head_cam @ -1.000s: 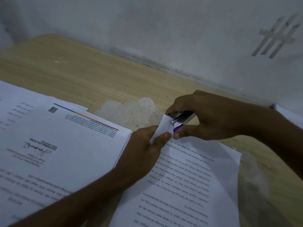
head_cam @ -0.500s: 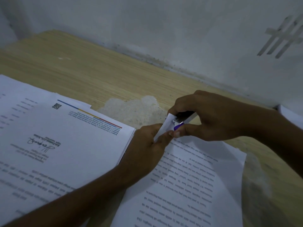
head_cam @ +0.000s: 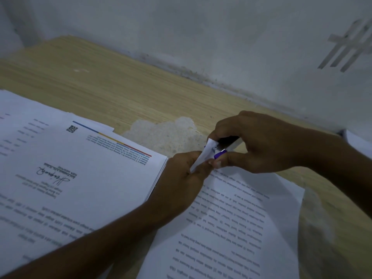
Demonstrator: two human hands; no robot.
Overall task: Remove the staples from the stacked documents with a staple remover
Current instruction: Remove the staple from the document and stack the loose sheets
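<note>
A stapled document (head_cam: 231, 224) of printed text lies on the wooden table at the lower right. My left hand (head_cam: 181, 178) pinches its top-left corner (head_cam: 203, 156) and holds it folded up off the table. My right hand (head_cam: 257, 146) grips a small staple remover (head_cam: 223, 147), metal with a purple part, between thumb and fingers. The tool's metal tip sits right at the raised corner. The staple itself is too small to make out.
A thick stack of printed documents (head_cam: 70, 178) with a signature and a coloured stripe lies at the left, touching my left wrist. A pale worn patch (head_cam: 167, 133) marks the table (head_cam: 100, 87) behind the hands. A grey wall (head_cam: 201, 37) runs along the far edge. More paper (head_cam: 358, 143) shows at the right edge.
Both hands stay at the raised corner with the tool. The corner has folded a little further up against the tool's tip. The view has shifted slightly.
</note>
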